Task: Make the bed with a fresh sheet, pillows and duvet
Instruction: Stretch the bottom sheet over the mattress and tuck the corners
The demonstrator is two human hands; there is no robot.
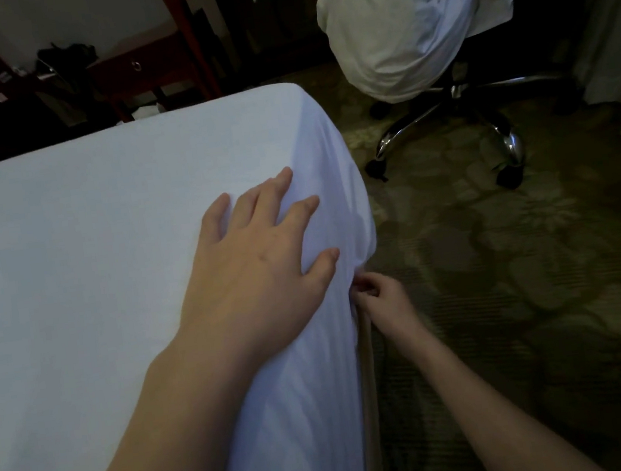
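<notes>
Right fingers [367,294] behind sheet [70,265] edge.

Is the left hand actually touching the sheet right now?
Touching. The head view shows the left hand lying palm-down, fingers spread, flat on the white sheet near the mattress corner, no gap.

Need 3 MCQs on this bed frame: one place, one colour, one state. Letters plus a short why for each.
1. Where does the left hand rest?
A. flat on top of the sheet, near the bed corner
B. on the chair
C. on the carpet

2. What colour is the sheet?
A. red
B. white
C. black

3. What is the right hand doing?
A. hanging free above the carpet
B. fingers closed at the sheet's lower edge, at the side of the bed
C. gripping the chair base

Key: 1 A, palm down with fingers spread on the top surface; 2 B, the fabric is plainly white; 3 B, its fingers curl against the hem, low on the bed's side.
</notes>
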